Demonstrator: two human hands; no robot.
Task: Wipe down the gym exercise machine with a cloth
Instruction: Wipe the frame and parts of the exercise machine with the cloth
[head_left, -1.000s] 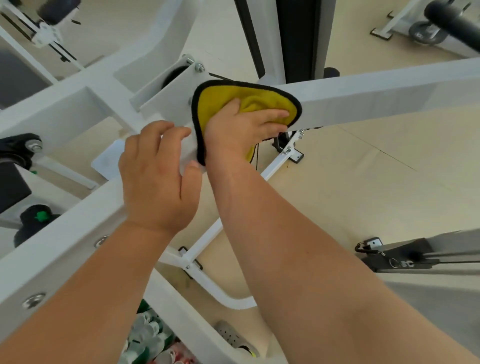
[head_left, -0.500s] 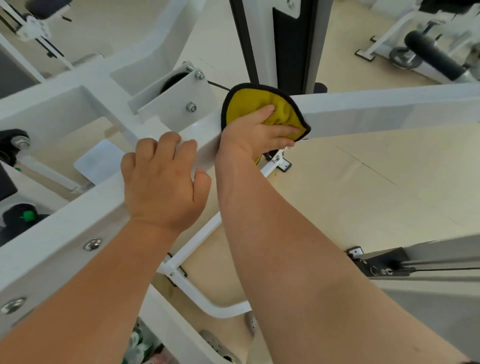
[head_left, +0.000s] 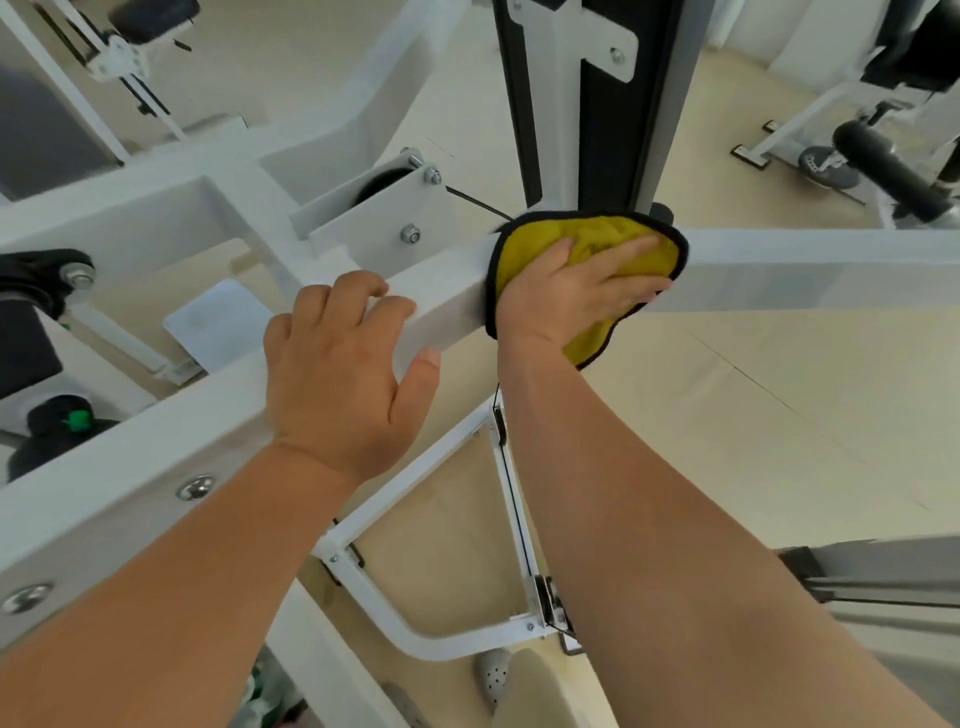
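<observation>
The fingers (head_left: 626, 257) of my right hand (head_left: 571, 301) lie straight and close together, pressing the yellow cloth (head_left: 524, 249) flat on the white beam (head_left: 805, 270), right of centre. My left hand (head_left: 337, 374), at centre, seems to grip the same beam, fingers curled over its top.

The cloth (head_left: 618, 234) is soft, fuzzy fabric with a stitched black edging. The frame (head_left: 805, 265) is smooth, glossy white-painted metal; its bolts (head_left: 196, 487) are bare shiny metal.
</observation>
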